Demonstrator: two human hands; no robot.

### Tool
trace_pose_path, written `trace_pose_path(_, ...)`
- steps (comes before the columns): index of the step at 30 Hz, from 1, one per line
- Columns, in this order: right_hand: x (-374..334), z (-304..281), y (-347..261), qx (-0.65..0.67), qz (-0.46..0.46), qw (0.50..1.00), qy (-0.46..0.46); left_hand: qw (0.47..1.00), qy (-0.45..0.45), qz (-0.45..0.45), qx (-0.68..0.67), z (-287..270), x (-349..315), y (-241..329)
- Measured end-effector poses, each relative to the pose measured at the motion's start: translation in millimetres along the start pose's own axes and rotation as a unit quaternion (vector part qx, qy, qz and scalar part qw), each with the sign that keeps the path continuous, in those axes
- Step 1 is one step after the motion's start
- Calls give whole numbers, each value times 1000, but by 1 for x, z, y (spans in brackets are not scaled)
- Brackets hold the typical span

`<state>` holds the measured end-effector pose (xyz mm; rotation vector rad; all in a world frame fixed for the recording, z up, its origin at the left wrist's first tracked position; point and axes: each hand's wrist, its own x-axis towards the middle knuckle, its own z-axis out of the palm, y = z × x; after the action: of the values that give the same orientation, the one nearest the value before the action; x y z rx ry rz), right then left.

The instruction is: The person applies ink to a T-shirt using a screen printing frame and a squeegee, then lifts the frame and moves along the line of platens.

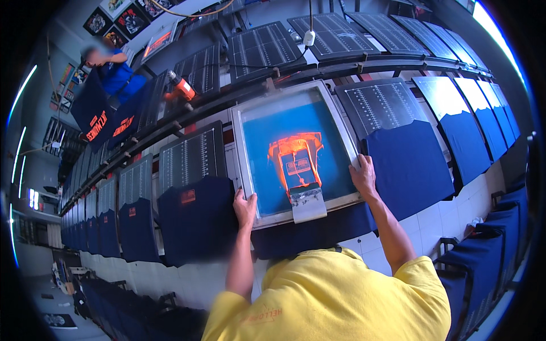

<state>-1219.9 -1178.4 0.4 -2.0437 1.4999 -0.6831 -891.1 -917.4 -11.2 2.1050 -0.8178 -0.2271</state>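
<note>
I have both hands on the frame (338, 122): my left hand (245, 209) is clamped on its left rim by the near corner, and my right hand (364, 173) grips its right rim. The frame lies like a shallow tray, its floor a blue mesh (256, 136). Bright orange ink (314, 139) is smeared in the middle of that mesh, and a grey scraper (309, 206) stands in the ink's near end, overlapping the frame's near rim.

Dark blue cloth (318, 232) shows under the frame's near edge. Just left of the frame, a navy shirt (196, 219) with a small orange print covers part of a black board (196, 156); to its right, a plain navy shirt (406, 165) covers another. Beyond the frame, to the left, are an orange heat gun (183, 88) and a person in blue (116, 79). Pale floor tiles (418, 230) show on the frame's near side.
</note>
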Motion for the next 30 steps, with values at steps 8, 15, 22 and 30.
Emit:
trace_pose_path(8,-24,-22,-47,-38,-275,960,28,997,58,21,55,-6,-5,11)
trace_pose_path(15,-97,-35,-95,-122,-452,852,-233,952,-71,10,-299,-15,-93,61)
trace_pose_path(22,-59,-27,-123,-160,-436,865,-190,712,-429,-292,-473,25,-127,68)
trace_pose_path(30,12,-1,-120,-103,-365,912,-156,744,-368,-294,-473,60,-132,78)
